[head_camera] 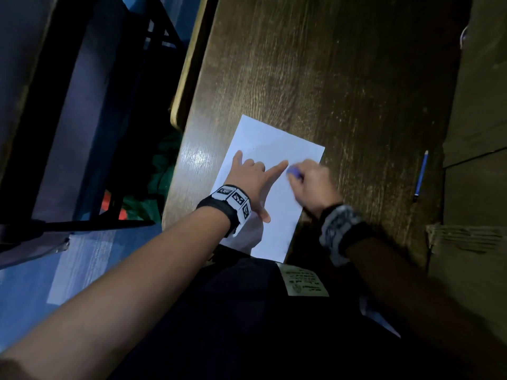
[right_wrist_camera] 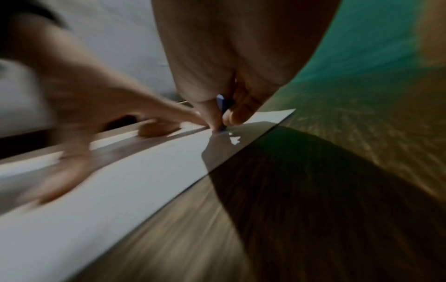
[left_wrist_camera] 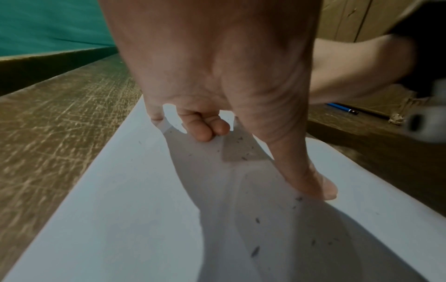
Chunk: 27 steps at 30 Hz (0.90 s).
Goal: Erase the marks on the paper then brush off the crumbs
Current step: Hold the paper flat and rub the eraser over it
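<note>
Both hands are on the white paper (head_camera: 270, 149) at the frame centre: left hand (head_camera: 253, 178) presses it with spread fingers, right hand (head_camera: 311, 182) pinches a blue eraser (head_camera: 295, 171). Dark crumbs (left_wrist_camera: 255, 251) lie on the sheet, which rests on the wooden counter (head_camera: 343, 78).

No text could be read. The pale rectangular label (head_camera: 306, 281) on the dark clothing carried print too small and blurred to make out; the white wristband (head_camera: 236, 198) bore only black-and-white square marker patterns.

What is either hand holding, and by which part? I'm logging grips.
The right hand pinches a blue eraser by its upper sides. The left hand only presses the paper.
</note>
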{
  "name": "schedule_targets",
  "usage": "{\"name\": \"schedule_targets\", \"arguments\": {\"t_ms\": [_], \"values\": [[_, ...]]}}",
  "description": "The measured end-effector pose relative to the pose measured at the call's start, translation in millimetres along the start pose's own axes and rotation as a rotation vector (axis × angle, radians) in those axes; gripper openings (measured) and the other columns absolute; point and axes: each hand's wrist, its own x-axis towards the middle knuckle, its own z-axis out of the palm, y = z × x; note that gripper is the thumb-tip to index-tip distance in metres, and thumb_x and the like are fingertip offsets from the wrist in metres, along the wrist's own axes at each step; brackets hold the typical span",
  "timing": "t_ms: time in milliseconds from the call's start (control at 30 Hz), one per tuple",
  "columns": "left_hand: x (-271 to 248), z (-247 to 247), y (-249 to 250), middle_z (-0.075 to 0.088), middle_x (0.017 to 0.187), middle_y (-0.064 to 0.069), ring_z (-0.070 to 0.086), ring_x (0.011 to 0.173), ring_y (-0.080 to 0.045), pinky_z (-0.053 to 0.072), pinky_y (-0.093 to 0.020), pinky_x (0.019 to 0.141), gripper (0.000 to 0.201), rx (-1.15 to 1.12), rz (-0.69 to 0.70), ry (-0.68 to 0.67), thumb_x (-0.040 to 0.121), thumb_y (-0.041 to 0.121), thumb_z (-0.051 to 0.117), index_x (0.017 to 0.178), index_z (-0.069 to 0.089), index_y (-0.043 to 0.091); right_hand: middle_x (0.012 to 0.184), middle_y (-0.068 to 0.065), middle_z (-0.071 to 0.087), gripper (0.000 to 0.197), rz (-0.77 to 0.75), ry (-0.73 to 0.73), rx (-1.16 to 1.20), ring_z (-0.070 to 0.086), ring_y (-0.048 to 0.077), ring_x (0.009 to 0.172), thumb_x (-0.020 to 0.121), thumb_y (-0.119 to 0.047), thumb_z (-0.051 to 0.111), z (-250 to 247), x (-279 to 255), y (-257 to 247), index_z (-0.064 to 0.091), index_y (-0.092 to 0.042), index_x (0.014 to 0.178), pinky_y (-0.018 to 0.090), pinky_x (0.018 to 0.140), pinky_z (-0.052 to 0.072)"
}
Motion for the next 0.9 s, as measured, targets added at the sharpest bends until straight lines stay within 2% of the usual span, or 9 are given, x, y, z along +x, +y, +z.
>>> {"name": "schedule_targets", "arguments": {"t_ms": [67,133,300,400,500,667,733,800,900], "values": [[-0.9,-0.4,0.8,0.060,0.122,-0.006,0.054,0.116,-0.030,0.013,-0.061,0.119,0.144,0.000,-0.006,-0.012,0.054,0.084,0.077,0.160,-0.006,0.037,0.091,0.009,0.062,0.012,0.105,0.142,-0.014,0.060,0.022,0.080,0.092,-0.014,0.061,-2.4,22.8,11.7,0.070,-0.007,0.089,0.037,0.079,0.053],[-0.6,0.2,1.3,0.060,0.122,-0.006,0.054,0.116,-0.030,0.012,-0.061,0.119,0.144,0.000,-0.008,-0.012,0.054,0.084,0.077,0.160,-0.006,0.037,0.093,0.010,0.063,0.012,0.138,0.130,-0.029,0.061,0.025,0.081,0.093,-0.015,0.061,7.6,8.2,5.4,0.070,-0.007,0.093,0.035,0.077,0.053],[1.1,-1.2,-0.3,0.059,0.123,-0.007,0.053,0.118,-0.031,0.011,-0.062,0.118,0.143,-0.013,-0.003,0.000,0.055,0.081,0.080,0.160,-0.007,0.037,0.075,0.010,0.060,0.006,-0.238,-0.165,0.043,0.057,0.025,0.067,0.083,-0.001,0.068,20.7,-51.2,-9.5,0.067,-0.005,0.079,0.037,0.065,0.050],[0.5,-3.3,1.7,0.059,0.123,-0.006,0.054,0.116,-0.030,0.013,-0.061,0.117,0.145,-0.006,-0.002,-0.021,0.054,0.082,0.079,0.160,-0.007,0.037,0.085,0.007,0.061,0.009,0.027,0.029,0.004,0.060,0.025,0.075,0.091,-0.018,0.062,8.0,4.0,4.8,0.068,-0.014,0.086,0.038,0.072,0.053],[0.2,-2.4,2.3,0.059,0.123,-0.006,0.054,0.116,-0.030,0.013,-0.061,0.118,0.145,-0.005,-0.010,-0.023,0.052,0.083,0.079,0.160,-0.007,0.037,0.092,0.009,0.064,0.012,0.127,0.175,0.001,0.061,0.023,0.079,0.092,-0.015,0.062,7.0,15.8,10.8,0.071,-0.007,0.092,0.033,0.078,0.052],[3.2,0.9,-0.4,0.059,0.126,-0.008,0.054,0.118,-0.031,0.012,-0.061,0.117,0.145,0.009,-0.003,0.004,0.052,0.084,0.078,0.159,-0.008,0.038,0.074,0.010,0.060,0.006,-0.258,-0.129,0.005,0.058,0.026,0.065,0.082,0.001,0.068,26.0,-58.8,-12.4,0.068,-0.005,0.079,0.032,0.064,0.048],[3.2,0.3,0.1,0.059,0.126,-0.007,0.054,0.117,-0.031,0.013,-0.061,0.116,0.145,0.016,0.000,-0.004,0.052,0.084,0.077,0.159,-0.009,0.038,0.078,0.008,0.060,0.007,-0.136,-0.099,0.008,0.058,0.027,0.069,0.088,-0.008,0.065,16.0,-28.0,-2.0,0.068,-0.009,0.082,0.038,0.069,0.052],[2.0,-1.2,0.9,0.059,0.124,-0.007,0.054,0.115,-0.030,0.013,-0.061,0.117,0.146,0.015,-0.002,-0.015,0.052,0.085,0.077,0.159,-0.009,0.037,0.085,0.007,0.061,0.011,0.054,0.071,-0.033,0.060,0.026,0.075,0.091,-0.015,0.061,2.9,13.4,11.2,0.070,-0.010,0.086,0.031,0.073,0.050],[1.0,-0.9,1.2,0.059,0.123,-0.006,0.054,0.115,-0.030,0.012,-0.061,0.117,0.146,0.007,-0.006,-0.021,0.052,0.085,0.078,0.159,-0.009,0.038,0.089,0.008,0.061,0.013,0.125,0.185,-0.023,0.059,0.024,0.077,0.091,-0.013,0.060,3.3,24.2,14.6,0.071,-0.006,0.089,0.028,0.073,0.049]]}}
